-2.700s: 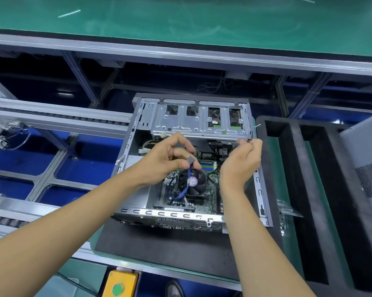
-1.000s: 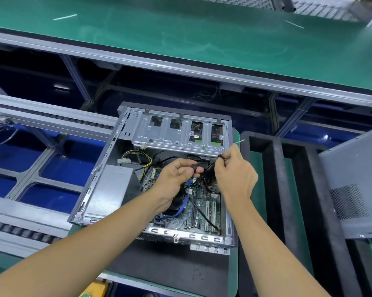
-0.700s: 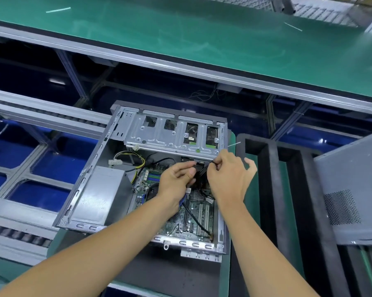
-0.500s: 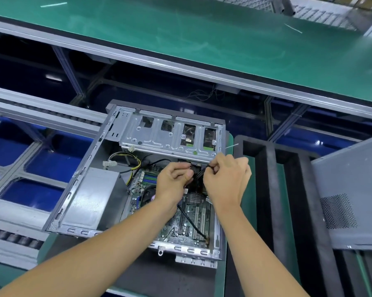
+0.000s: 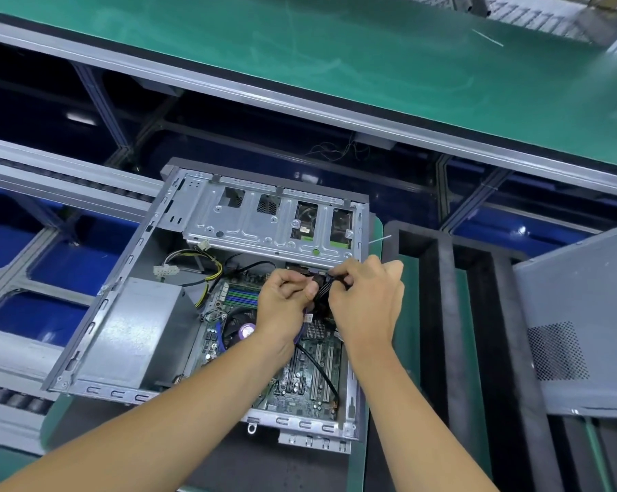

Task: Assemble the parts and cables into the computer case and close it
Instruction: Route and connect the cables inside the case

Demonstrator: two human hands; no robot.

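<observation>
Both hands, the left hand [image 5: 286, 302] and right hand [image 5: 365, 296], pinched a black cable bundle [image 5: 324, 286] over the motherboard [image 5: 300, 371] inside the open computer case [image 5: 136, 257], on a foam mat; seating it well likely required aligning the connector squarely before pressing.

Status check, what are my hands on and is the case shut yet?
Left hand and right hand both pinching the black cable over the board. Computer case open, side panel off to the right. Nothing blocking.
</observation>
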